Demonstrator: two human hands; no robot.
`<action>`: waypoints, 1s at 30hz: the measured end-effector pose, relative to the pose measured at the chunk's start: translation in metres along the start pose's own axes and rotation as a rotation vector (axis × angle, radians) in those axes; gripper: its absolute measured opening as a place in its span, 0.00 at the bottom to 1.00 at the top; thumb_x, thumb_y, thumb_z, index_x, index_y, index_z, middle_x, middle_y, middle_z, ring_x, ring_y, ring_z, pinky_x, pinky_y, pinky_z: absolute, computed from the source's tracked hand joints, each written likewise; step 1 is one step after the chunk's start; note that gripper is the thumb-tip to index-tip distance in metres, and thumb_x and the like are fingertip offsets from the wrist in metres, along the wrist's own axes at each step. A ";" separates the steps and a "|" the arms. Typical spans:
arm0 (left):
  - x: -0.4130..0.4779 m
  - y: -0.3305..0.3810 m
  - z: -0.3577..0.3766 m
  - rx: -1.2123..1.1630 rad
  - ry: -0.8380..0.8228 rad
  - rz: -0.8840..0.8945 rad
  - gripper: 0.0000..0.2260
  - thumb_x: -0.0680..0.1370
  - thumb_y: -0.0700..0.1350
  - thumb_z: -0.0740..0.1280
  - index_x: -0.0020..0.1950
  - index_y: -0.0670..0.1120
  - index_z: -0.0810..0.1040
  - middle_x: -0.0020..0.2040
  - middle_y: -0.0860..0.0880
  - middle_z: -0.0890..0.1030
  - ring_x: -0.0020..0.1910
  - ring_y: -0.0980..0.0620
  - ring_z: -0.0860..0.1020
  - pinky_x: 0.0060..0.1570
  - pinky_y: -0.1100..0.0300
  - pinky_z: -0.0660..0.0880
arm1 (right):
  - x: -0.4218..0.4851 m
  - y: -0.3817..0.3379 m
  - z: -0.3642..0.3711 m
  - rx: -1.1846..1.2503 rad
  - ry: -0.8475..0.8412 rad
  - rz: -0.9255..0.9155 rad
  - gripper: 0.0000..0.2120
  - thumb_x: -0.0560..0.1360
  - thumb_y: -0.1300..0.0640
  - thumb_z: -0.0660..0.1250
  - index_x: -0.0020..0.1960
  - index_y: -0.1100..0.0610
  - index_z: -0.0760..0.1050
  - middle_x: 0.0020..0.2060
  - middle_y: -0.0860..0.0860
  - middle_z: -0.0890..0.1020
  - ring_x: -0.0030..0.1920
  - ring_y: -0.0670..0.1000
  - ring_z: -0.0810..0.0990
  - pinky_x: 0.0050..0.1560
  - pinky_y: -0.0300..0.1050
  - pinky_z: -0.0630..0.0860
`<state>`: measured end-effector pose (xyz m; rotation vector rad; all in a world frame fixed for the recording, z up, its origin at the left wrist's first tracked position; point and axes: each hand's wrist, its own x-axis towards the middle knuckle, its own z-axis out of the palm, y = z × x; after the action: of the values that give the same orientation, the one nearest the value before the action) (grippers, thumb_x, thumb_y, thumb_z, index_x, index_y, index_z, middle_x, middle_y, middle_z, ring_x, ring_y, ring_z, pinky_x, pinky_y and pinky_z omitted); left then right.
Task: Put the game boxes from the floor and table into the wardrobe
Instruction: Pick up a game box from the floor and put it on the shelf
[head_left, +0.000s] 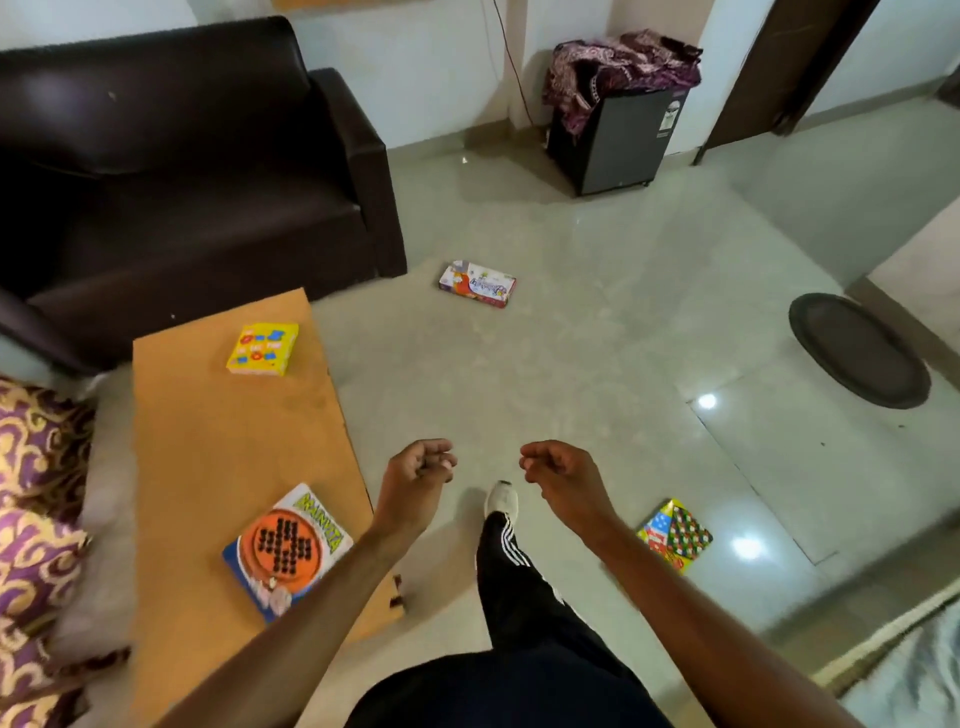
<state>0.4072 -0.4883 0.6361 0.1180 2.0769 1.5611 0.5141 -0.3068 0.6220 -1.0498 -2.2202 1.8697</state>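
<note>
Left hand (421, 467) and right hand (556, 470) empty, fingers (441, 461) loosely curled. On the orange wooden desk (218, 441): yellow square cardboard box (262, 349) towards the far edge, blue-and-orange flat cardboard box (288, 553) by the near right edge. On the grey tiled floor (571, 364): white oblong cardboard box (477, 283), chequered multicoloured flat box (675, 535). Probably light, stiff, glossy; best gripped across opposite edges.

You have a dark brown sofa (182, 171) ahead on your left. Purple-and-gold patterned cushions (36, 519) lie along your left edge. Ahead, a small black fridge (618, 140) stands against the wall (441, 78). A purple patterned cloth (618, 65) is heaped on top of it, and a thin red cable (511, 62) runs down beside it. A dark oval tray (857, 351) lies to your right.
</note>
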 end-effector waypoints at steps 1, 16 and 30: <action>0.024 0.007 0.001 0.004 -0.010 -0.006 0.15 0.75 0.30 0.63 0.49 0.49 0.79 0.43 0.48 0.84 0.41 0.51 0.81 0.35 0.72 0.72 | 0.025 -0.007 0.000 0.001 -0.001 0.001 0.07 0.74 0.60 0.68 0.51 0.54 0.82 0.41 0.53 0.86 0.37 0.46 0.81 0.37 0.38 0.74; 0.434 0.168 0.035 -0.026 0.049 -0.063 0.13 0.75 0.31 0.62 0.55 0.43 0.80 0.45 0.45 0.84 0.39 0.53 0.79 0.34 0.74 0.71 | 0.447 -0.183 -0.031 -0.081 -0.023 0.005 0.07 0.74 0.59 0.68 0.50 0.53 0.83 0.42 0.50 0.86 0.42 0.49 0.82 0.42 0.43 0.74; 0.875 0.187 0.075 0.011 0.084 -0.360 0.09 0.67 0.46 0.64 0.44 0.56 0.79 0.45 0.46 0.85 0.48 0.42 0.83 0.55 0.44 0.79 | 0.886 -0.264 -0.010 -0.363 -0.127 0.136 0.08 0.75 0.60 0.67 0.51 0.55 0.82 0.42 0.48 0.84 0.42 0.48 0.81 0.41 0.34 0.71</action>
<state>-0.3507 -0.0328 0.4778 -0.3065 2.0333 1.3534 -0.2812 0.1554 0.5294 -1.1867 -2.7001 1.6582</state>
